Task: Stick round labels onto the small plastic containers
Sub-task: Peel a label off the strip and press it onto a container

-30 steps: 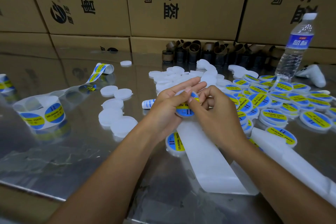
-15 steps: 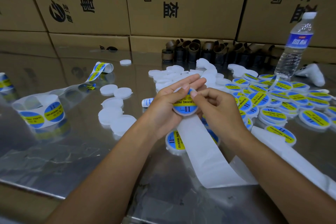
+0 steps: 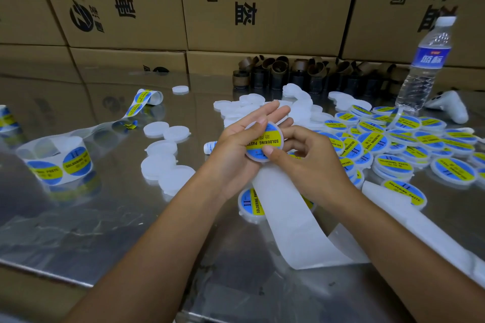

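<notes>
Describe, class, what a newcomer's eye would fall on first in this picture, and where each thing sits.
The eye lands first on the round white plastic container with a blue-and-yellow label, held at the centre between the left hand and the right hand, whose thumb presses on it. To their right spreads a heap of labelled containers. To their left lie plain white plastic containers and a roll of blue-and-yellow labels.

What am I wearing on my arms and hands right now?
Nothing visible. The left forearm and right forearm are bare, no sleeve in view. The left hand and right hand have no gloves, rings, watch or wristband; visible nails are short and unpainted.
</notes>
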Motion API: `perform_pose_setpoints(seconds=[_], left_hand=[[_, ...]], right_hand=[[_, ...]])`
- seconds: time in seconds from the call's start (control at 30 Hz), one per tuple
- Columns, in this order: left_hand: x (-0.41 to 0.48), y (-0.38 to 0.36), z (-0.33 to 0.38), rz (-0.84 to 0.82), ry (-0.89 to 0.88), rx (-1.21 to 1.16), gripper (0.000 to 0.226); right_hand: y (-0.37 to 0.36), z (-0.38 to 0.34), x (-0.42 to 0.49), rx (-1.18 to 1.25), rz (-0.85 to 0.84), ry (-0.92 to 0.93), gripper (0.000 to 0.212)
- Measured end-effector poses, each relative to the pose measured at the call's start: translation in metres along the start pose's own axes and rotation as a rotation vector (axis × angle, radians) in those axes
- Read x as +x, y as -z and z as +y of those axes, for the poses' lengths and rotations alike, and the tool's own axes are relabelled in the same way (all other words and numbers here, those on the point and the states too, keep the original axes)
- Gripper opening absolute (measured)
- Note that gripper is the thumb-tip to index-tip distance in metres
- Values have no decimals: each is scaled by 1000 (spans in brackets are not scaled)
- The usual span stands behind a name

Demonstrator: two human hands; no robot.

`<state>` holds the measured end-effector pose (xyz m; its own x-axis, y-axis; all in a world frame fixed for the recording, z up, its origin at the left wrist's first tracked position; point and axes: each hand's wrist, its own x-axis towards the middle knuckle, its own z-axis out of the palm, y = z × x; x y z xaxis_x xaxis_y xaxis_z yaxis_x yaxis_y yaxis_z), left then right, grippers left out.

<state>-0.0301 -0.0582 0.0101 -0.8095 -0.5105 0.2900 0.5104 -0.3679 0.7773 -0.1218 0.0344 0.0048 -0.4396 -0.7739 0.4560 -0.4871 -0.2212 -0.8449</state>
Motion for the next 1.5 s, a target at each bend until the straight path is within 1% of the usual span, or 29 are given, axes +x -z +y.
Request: perform_pose_setpoints(seconds=[0.07,0.17,0.23,0.3,0.4,0.47,0.57,0.67,0.83,0.9,0.97,1.1,1.23,1.33,1.4,1.5], left_hand=[[0,0,-1,29,-12,13,33],[1,1,-3,118,-40,68,20],[1,2,-4,168,-52,125,17],[1,3,-4,185,-52,144,16],[0,3,-2,188,-49,169,16],[0,2,-3,184,-47,209,20],[-2,2,-7,176,-43,355,35],[-3,2,-9,190,-47,472,33],[-3,2,-9,179,-45,487,29],[-2,1,-9,205,-52,493,22],[-1,1,-8,234,-53,497,21],[-1,1,-6,279,-61,513,17],[-2,1,-5,300,-79,492,16],[-2,1,-5,313,-66,500,15],[-2,0,-4,333,-61,497,14],[0,2,-3,410,-78,447,15]], right_hand=[[-1,0,0,16,14,4,10],[-1,1,1,36,95,-31,8],[0,1,2,41,132,-59,6],[0,1,1,56,141,-73,9],[0,-1,1,34,157,-76,14],[0,-2,1,35,190,-86,15],[2,-1,1,69,273,-110,16],[3,-1,2,92,324,-122,12],[3,-1,3,83,343,-97,14],[4,-1,3,86,343,-97,15],[5,0,4,94,342,-92,15],[4,0,2,41,278,-48,8],[3,1,2,-41,226,-21,18],[4,3,4,-16,218,-19,20],[8,5,7,14,235,-30,20],[21,12,14,-25,329,-66,21]])
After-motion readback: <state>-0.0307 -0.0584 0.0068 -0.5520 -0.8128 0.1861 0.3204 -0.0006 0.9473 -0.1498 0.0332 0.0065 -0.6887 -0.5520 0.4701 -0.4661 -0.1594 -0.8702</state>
